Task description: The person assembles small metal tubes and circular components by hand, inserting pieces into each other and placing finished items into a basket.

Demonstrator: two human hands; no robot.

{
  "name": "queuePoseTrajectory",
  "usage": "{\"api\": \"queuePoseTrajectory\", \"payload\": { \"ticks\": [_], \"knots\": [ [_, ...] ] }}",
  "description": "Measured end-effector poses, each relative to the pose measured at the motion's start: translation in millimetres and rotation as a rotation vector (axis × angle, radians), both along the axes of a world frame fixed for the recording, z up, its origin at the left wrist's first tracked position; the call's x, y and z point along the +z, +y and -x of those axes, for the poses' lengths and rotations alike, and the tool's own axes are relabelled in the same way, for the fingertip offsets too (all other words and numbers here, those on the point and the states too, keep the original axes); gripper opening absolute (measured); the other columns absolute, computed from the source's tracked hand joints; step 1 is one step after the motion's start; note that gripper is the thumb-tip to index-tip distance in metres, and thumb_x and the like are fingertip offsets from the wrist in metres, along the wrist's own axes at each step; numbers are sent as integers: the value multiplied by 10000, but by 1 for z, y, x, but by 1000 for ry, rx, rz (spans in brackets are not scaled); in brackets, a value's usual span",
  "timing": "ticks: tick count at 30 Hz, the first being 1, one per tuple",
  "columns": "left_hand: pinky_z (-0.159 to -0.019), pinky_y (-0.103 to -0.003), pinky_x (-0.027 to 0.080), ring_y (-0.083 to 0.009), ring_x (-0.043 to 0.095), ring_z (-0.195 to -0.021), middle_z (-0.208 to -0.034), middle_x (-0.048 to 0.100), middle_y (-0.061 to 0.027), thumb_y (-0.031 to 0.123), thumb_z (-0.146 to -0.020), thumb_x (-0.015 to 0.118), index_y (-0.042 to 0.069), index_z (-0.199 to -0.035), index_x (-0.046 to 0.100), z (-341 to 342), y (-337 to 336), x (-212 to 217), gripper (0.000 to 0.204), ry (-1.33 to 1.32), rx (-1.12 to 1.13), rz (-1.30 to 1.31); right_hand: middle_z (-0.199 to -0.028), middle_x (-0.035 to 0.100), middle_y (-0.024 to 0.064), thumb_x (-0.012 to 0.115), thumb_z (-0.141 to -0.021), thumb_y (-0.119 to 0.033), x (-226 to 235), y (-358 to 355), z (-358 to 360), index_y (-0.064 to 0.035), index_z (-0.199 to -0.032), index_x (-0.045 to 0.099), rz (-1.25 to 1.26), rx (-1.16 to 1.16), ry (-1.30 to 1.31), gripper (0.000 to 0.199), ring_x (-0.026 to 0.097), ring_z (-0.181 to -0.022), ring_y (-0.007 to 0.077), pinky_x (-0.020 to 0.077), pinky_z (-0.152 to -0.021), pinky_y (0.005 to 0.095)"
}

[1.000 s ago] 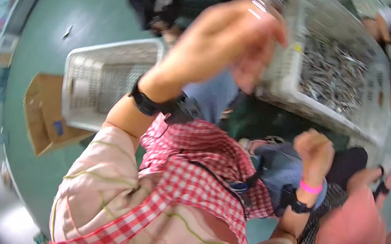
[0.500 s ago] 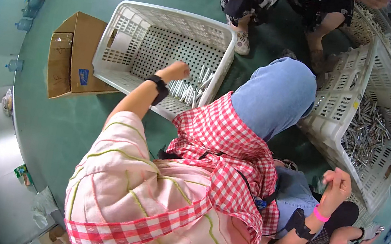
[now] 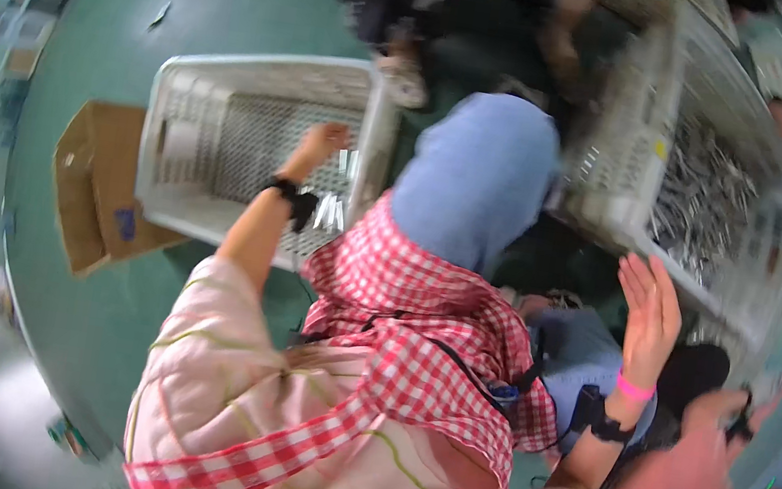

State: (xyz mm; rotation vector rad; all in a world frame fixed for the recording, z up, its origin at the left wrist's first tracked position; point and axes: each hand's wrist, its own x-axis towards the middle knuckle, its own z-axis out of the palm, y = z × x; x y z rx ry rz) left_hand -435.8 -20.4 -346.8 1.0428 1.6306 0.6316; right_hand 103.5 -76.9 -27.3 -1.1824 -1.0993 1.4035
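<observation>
Crates [image 3: 193, 218] number three, one cut off by the upper edge. Carton [image 3: 108, 187]: one. The wearer's left hand [image 3: 325, 140] and right hand [image 3: 649, 311] make two. Black straps [image 3: 298, 202]: two. Pink band [image 3: 633, 388]: one. Checked apron [image 3: 411, 379]: one. Metal pieces [image 3: 705, 206] in two crates, blurred, cannot be counted.

The crates [image 3: 275, 75] are white, the apron [image 3: 392, 371] red-and-white checked.
</observation>
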Motion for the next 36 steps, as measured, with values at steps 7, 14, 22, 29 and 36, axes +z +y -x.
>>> {"api": "queuePoseTrajectory", "payload": {
  "ticks": [7, 14, 22, 29, 36],
  "knots": [
    [-467, -200, 236, -55, 310, -500, -576, 377, 33, 240, -912, 493, 34, -744, 526, -59, 24, 267, 268, -290, 365, -550, -1163, 507, 270, 360, -948, -272, 7, 6, -9, 82, -1200, 423, 82, 83, 579, 439, 511, -1093, 359, 403, -957, 429],
    [-538, -203, 471, -104, 550, -562, -717, 591, -71, 181, -911, 472, -7, -965, 551, -251, 36, 389, 210, -520, -236, -284, -481, 474, 35, 554, -865, -164, 17, -20, -24, -5, -760, 553, 18, -234, 230, 191, 413, -411, 106, 392, -496, 258],
    [-1001, -335, 358, -280, 396, -1227, -1340, 351, -229, 77, -873, 368, -90, -1302, 293, -367, 29, 380, 467, -1206, -682, 465, -613, 569, 41, 516, -893, -138, 27, -28, -41, 10, -846, 602, -59, -386, -21, 177, 504, -519, 81, 419, -557, 232],
    [-1092, -360, 142, -233, 283, -1286, -1384, 322, -124, 487, -923, 252, 12, -1349, 267, -408, 15, 346, 638, -1334, -459, 767, -1370, 322, 193, 518, -788, -110, 29, -20, -16, -8, -1326, 324, -728, -144, -906, 581, 328, -1256, 347, 241, -1013, 466],
    [-1079, -371, 140, -238, 249, -1301, -1380, 327, -100, 537, -916, 190, 76, -1340, 326, -424, 13, 399, 640, -1209, -711, 688, -1209, 493, 155, 501, -829, -310, 26, -15, -65, -20, -1060, 553, -465, -144, -1547, 375, 428, -1163, 265, 282, -970, 475]
  ]
}}
